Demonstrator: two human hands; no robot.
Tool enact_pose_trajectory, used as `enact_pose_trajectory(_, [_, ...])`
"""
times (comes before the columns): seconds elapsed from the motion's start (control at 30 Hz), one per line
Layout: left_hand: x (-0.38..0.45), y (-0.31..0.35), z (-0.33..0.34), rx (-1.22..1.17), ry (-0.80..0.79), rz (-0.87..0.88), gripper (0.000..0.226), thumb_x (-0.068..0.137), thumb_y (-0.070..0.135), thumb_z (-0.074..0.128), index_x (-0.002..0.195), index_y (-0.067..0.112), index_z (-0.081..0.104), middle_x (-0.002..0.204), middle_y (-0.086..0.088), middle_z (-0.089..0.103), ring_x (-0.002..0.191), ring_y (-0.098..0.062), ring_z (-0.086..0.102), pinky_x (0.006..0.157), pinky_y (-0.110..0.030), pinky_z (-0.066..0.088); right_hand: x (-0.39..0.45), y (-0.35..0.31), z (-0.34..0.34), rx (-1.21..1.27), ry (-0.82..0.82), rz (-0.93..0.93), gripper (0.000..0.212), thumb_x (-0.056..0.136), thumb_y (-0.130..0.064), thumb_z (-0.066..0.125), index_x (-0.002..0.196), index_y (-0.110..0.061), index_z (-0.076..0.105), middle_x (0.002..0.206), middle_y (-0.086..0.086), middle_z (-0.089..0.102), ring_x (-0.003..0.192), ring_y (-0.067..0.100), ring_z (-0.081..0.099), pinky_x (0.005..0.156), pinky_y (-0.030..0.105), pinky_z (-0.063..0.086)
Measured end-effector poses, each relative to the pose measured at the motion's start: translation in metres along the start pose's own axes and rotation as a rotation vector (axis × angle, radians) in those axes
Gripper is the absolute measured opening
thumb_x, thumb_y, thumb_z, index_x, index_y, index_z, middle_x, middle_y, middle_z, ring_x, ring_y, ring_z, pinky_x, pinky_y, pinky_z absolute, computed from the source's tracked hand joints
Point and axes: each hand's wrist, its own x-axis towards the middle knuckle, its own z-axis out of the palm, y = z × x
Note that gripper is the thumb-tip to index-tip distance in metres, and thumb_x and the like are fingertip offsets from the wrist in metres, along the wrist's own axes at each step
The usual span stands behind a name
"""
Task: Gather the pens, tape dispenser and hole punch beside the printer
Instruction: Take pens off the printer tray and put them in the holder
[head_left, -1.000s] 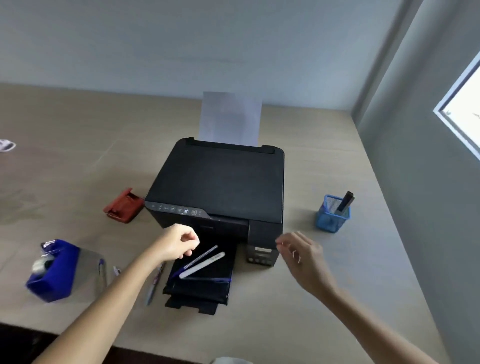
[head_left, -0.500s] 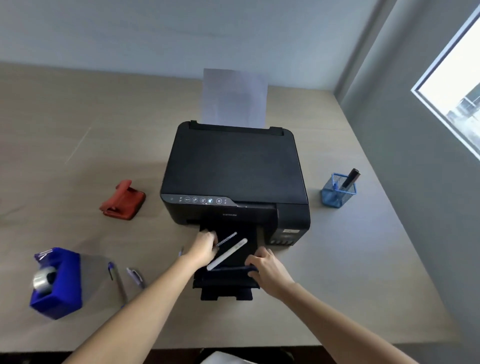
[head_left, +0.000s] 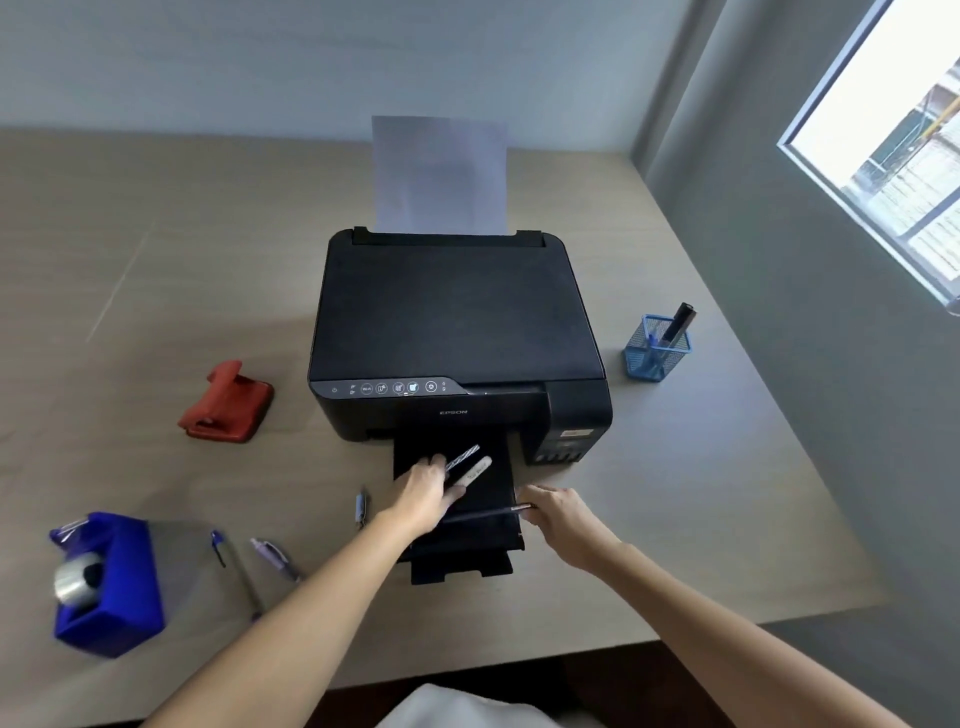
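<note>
The black printer (head_left: 457, 322) stands mid-table with its output tray (head_left: 462, 540) pulled out. My left hand (head_left: 423, 493) rests on the tray, fingers closed on two pens (head_left: 470, 465), one clear and one white. My right hand (head_left: 558, 514) pinches the end of a thin dark pen (head_left: 483, 514) lying across the tray. A red hole punch (head_left: 228, 405) sits left of the printer. The blue tape dispenser (head_left: 106, 577) stands at the near left. Three more pens lie on the table: a blue-capped one (head_left: 218, 545), a purple one (head_left: 272, 556) and a small blue one (head_left: 360, 506).
A blue mesh pen cup (head_left: 657, 348) with a black marker (head_left: 680, 319) stands right of the printer. A sheet of paper (head_left: 439, 176) sticks up from the rear feed. A grey wall and a window (head_left: 893, 140) bound the table's right side.
My left hand has closed over the two pens on the tray. My right hand came in from the right to the tray and took hold of the dark pen's end.
</note>
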Motion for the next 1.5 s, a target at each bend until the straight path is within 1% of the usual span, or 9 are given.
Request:
enact_pose_trajectory(0.3, [-0.021, 0.006, -0.011, 0.219, -0.104, 0.039, 0.024, 0.099, 0.029, 0.039, 0.106, 0.008, 0.05, 0.11, -0.012, 0.057, 0.091, -0.029, 0.064, 0.073, -0.036, 0.048, -0.041, 0.059, -0.085, 0.518, 0.022, 0.238, 0.011, 0.084, -0.011, 0.067, 0.09, -0.012, 0.077, 0.071, 0.009, 0.07, 0.061, 0.007, 0.056, 0.056, 0.02, 0.044])
enact_pose_trajectory(0.47, [-0.04, 0.044, -0.077, -0.126, -0.46, 0.04, 0.026, 0.097, 0.035, 0.036, 0.077, 0.019, 0.039, 0.073, 0.006, 0.06, 0.057, -0.013, 0.047, 0.06, -0.028, 0.039, -0.059, 0.109, -0.155, 0.99, 0.17, 0.287, 0.032, 0.072, -0.03, 0.079, 0.088, -0.003, 0.074, 0.066, 0.004, 0.06, 0.06, 0.011, 0.048, 0.053, 0.018, 0.038])
enact_pose_trajectory(0.63, [-0.013, 0.146, -0.144, -0.499, -0.5, 0.129, 0.023, 0.1, 0.03, 0.04, 0.091, 0.011, 0.049, 0.06, 0.007, 0.044, 0.051, -0.009, 0.045, 0.048, -0.022, 0.04, -0.047, 0.16, -0.214, 1.296, 0.465, 0.288, 0.036, 0.055, -0.034, 0.086, 0.076, -0.009, 0.072, 0.059, -0.001, 0.058, 0.055, 0.01, 0.048, 0.05, 0.014, 0.04])
enact_pose_trajectory(0.87, [0.116, 0.278, -0.125, -0.422, -0.426, 0.12, 0.027, 0.101, 0.024, 0.03, 0.126, 0.022, 0.04, 0.078, 0.0, 0.043, 0.054, -0.012, 0.035, 0.05, -0.023, 0.032, 0.009, 0.206, -0.249, 1.031, 0.81, 0.439, 0.014, 0.09, -0.016, 0.06, 0.078, -0.012, 0.066, 0.068, 0.005, 0.062, 0.057, 0.014, 0.05, 0.057, 0.023, 0.043])
enact_pose_trajectory(1.0, [0.186, 0.322, -0.1, -0.194, -0.386, 0.079, 0.02, 0.094, 0.01, 0.034, 0.105, 0.008, 0.051, 0.087, -0.013, 0.047, 0.057, -0.021, 0.039, 0.049, -0.026, 0.032, 0.041, 0.215, -0.251, 0.684, 0.807, 0.454, 0.017, 0.091, -0.022, 0.056, 0.086, -0.012, 0.069, 0.07, 0.003, 0.069, 0.064, 0.021, 0.06, 0.069, 0.035, 0.049])
enact_pose_trajectory(1.17, [0.237, 0.355, -0.083, 0.225, -0.305, 0.021, 0.023, 0.087, 0.004, 0.054, 0.065, 0.007, 0.05, 0.079, -0.018, 0.066, 0.05, -0.023, 0.044, 0.048, -0.025, 0.039, 0.073, 0.219, -0.25, 0.393, 0.678, 0.381, 0.016, 0.09, -0.017, 0.057, 0.09, -0.006, 0.069, 0.079, 0.008, 0.071, 0.07, 0.022, 0.057, 0.066, 0.027, 0.038])
enact_pose_trajectory(1.23, [0.246, 0.366, -0.078, 0.331, -0.294, 0.017, 0.032, 0.087, 0.013, 0.06, 0.058, 0.011, 0.047, 0.07, -0.013, 0.062, 0.065, -0.027, 0.053, 0.065, -0.028, 0.049, 0.083, 0.224, -0.246, 0.356, 0.619, 0.369, 0.014, 0.089, -0.015, 0.058, 0.089, -0.005, 0.068, 0.073, 0.007, 0.067, 0.068, 0.02, 0.052, 0.064, 0.026, 0.035])
enact_pose_trajectory(1.33, [0.261, 0.369, -0.071, 0.403, -0.311, 0.034, 0.025, 0.083, 0.016, 0.067, 0.062, 0.012, 0.054, 0.103, -0.015, 0.071, 0.093, -0.025, 0.069, 0.088, -0.03, 0.053, 0.094, 0.23, -0.24, 0.308, 0.552, 0.357, 0.012, 0.088, -0.013, 0.058, 0.087, -0.007, 0.068, 0.068, 0.0, 0.058, 0.067, 0.022, 0.049, 0.063, 0.025, 0.033])
enact_pose_trajectory(1.5, [0.258, 0.363, -0.078, 0.23, -0.273, 0.01, 0.032, 0.081, -0.003, 0.058, 0.052, 0.005, 0.047, 0.088, -0.023, 0.073, 0.049, -0.024, 0.054, 0.053, -0.029, 0.044, 0.099, 0.228, -0.238, 0.247, 0.57, 0.348, 0.017, 0.09, -0.024, 0.058, 0.099, -0.012, 0.067, 0.089, 0.008, 0.061, 0.086, 0.026, 0.053, 0.077, 0.035, 0.042])
